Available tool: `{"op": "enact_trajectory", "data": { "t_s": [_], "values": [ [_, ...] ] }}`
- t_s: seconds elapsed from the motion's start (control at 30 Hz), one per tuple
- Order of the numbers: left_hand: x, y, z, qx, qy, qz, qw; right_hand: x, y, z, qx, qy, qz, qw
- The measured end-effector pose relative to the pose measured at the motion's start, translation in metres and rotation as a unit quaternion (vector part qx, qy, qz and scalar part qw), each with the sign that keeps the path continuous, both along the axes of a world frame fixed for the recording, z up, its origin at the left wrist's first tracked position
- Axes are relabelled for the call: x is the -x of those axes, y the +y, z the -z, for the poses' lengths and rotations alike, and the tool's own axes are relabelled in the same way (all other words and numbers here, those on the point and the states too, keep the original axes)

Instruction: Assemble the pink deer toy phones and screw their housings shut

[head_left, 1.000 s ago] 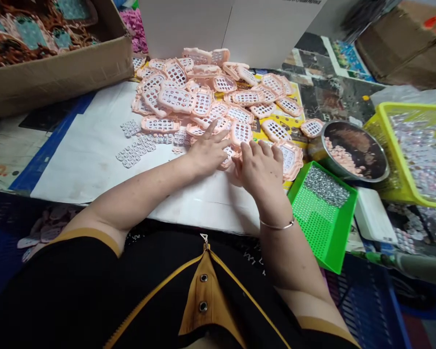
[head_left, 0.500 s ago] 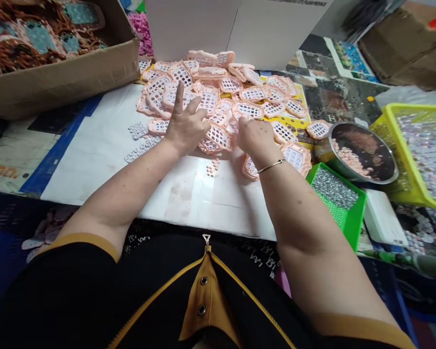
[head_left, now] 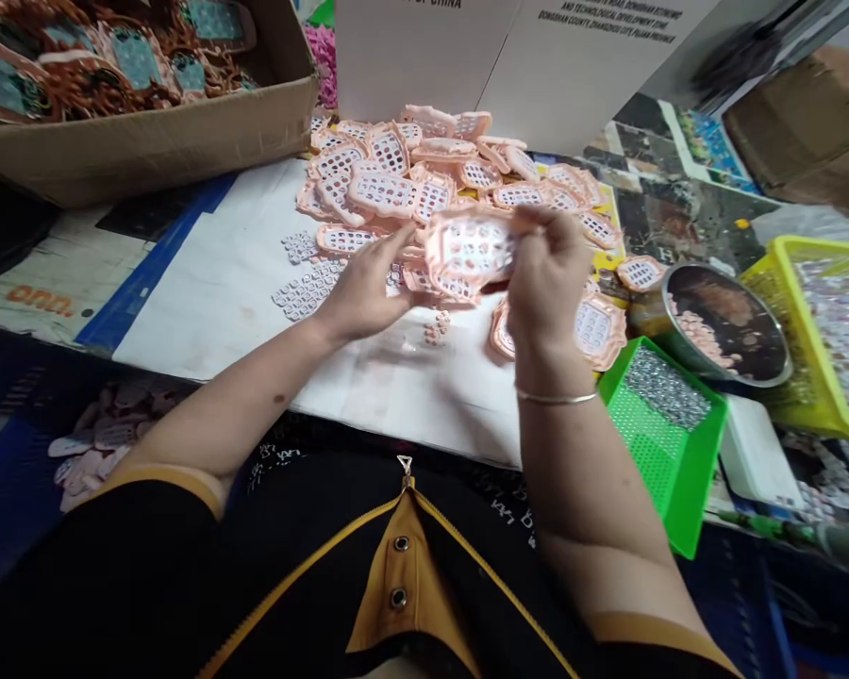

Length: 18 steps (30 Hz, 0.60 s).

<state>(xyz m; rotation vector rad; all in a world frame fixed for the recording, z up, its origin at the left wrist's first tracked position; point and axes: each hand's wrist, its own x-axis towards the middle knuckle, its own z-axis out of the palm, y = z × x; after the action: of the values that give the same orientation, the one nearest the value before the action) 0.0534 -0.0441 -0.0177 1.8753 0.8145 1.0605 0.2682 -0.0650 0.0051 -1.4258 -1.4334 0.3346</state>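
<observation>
My right hand is closed on the right end of a pink-rimmed plastic piece with a grid of holes, blurred by motion and held above the heap. My left hand is at the piece's left side, fingers stretched and thumb apart; whether it touches the piece I cannot tell. Similar pink-rimmed pieces lie heaped behind both hands. Small grey parts lie in sheets left of my left hand. A few tiny pink parts sit on the white board between my forearms.
Right of my arm stand a green tray of small silvery parts, a metal bowl with pink bits and a yellow basket. A cardboard box of brown-haired pieces is at the left. A white carton blocks the back.
My right hand has lifted a pink-rimmed piece from the heap and come back to the right with it. My left hand has come off the heap, its fingers turning toward that piece.
</observation>
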Motion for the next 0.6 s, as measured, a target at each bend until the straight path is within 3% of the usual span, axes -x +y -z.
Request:
{"op": "enact_trajectory", "data": {
  "t_s": [0.07, 0.17, 0.27, 0.33, 0.4, 0.5, 0.6],
  "values": [
    [0.006, -0.029, 0.003, 0.082, -0.091, 0.049, 0.991, 0.037, -0.027, 0.021, 0.061, 0.130, 0.010, 0.990],
    [0.014, -0.065, 0.009, 0.161, -0.189, 0.092, 0.964, 0.083, -0.063, 0.038, 0.161, 0.268, -0.042, 0.949],
    [0.026, -0.085, 0.011, 0.263, -0.302, 0.071, 0.913, 0.085, -0.078, 0.040, 0.205, 0.278, -0.093, 0.934],
    [0.034, -0.091, 0.011, 0.335, -0.360, 0.054, 0.869, 0.064, -0.076, 0.042, 0.197, 0.194, -0.072, 0.958],
    [0.040, -0.094, 0.014, 0.384, -0.389, 0.057, 0.835, 0.039, -0.072, 0.046, 0.180, 0.019, -0.007, 0.983],
    [0.041, -0.097, 0.022, 0.427, -0.412, 0.079, 0.801, 0.018, -0.072, 0.053, 0.193, -0.199, 0.045, 0.960],
    [0.037, -0.099, 0.030, 0.456, -0.411, 0.111, 0.782, 0.019, -0.078, 0.058, 0.185, -0.274, 0.023, 0.944]
  ]
}}
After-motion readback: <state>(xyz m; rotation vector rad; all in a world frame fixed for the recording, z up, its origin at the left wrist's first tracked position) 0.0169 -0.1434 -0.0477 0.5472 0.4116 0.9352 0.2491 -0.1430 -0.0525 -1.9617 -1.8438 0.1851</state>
